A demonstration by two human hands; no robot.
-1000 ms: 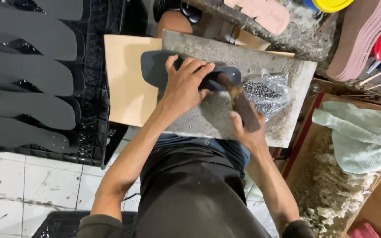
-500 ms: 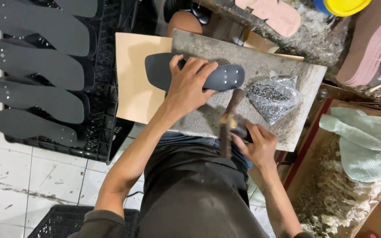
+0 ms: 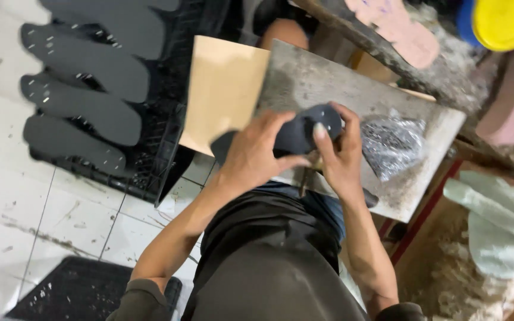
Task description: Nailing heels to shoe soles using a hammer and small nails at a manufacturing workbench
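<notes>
A dark grey sandal sole [image 3: 304,128] with small holes near its end is held just above a worn grey slab [image 3: 328,83] that rests over my lap. My left hand [image 3: 257,156] grips the sole's middle from the left. At the sole's rounded end is my right hand [image 3: 339,157], with the thumb pressed on top. A wooden handle [image 3: 304,179] pokes out under my hands; most of it is hidden.
A clear bag of small metal bits [image 3: 394,142] lies on the slab's right part. A tan sheet [image 3: 224,89] lies at its left. Several dark soles [image 3: 84,101] rest on a black crate at left. A pale green cloth [image 3: 501,220] sits in a box at right.
The sole lay flat on the slab under my left hand while my right hand held a hammer. Now both hands hold the sole, raised and turned, and the hammer is out of my right hand.
</notes>
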